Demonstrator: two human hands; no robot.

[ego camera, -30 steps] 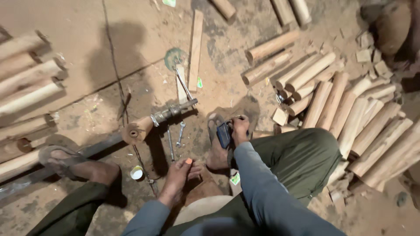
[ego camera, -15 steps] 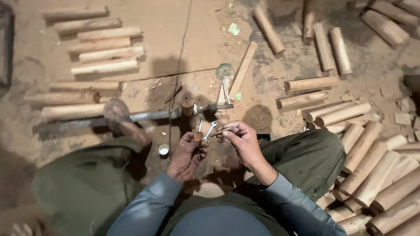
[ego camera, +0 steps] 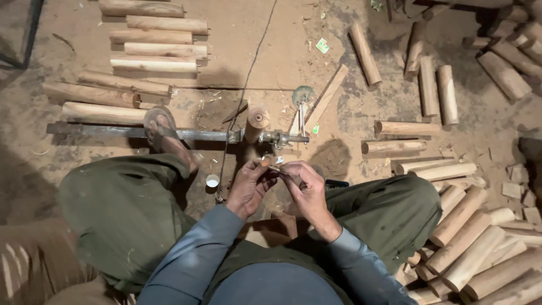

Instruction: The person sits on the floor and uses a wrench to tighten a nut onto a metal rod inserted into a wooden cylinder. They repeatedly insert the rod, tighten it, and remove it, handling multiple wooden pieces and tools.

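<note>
We pinch a small round peg (ego camera: 265, 161) between our left hand (ego camera: 248, 185) and right hand (ego camera: 304, 186), just before the metal bar (ego camera: 113, 131), beside a small white cup (ego camera: 212, 181), contents unclear, among rough wooden logs (ego camera: 152, 65).

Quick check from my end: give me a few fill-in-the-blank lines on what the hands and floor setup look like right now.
1. Both hands, the left hand and the right hand, meet over a small ____ object.
2. The sandalled foot rests on the long ____ bar.
3. A short wooden cylinder stands at the bar's ____ end.
4. The small white cup sits on the ____.

Missing words: thin; metal; right; floor
</note>
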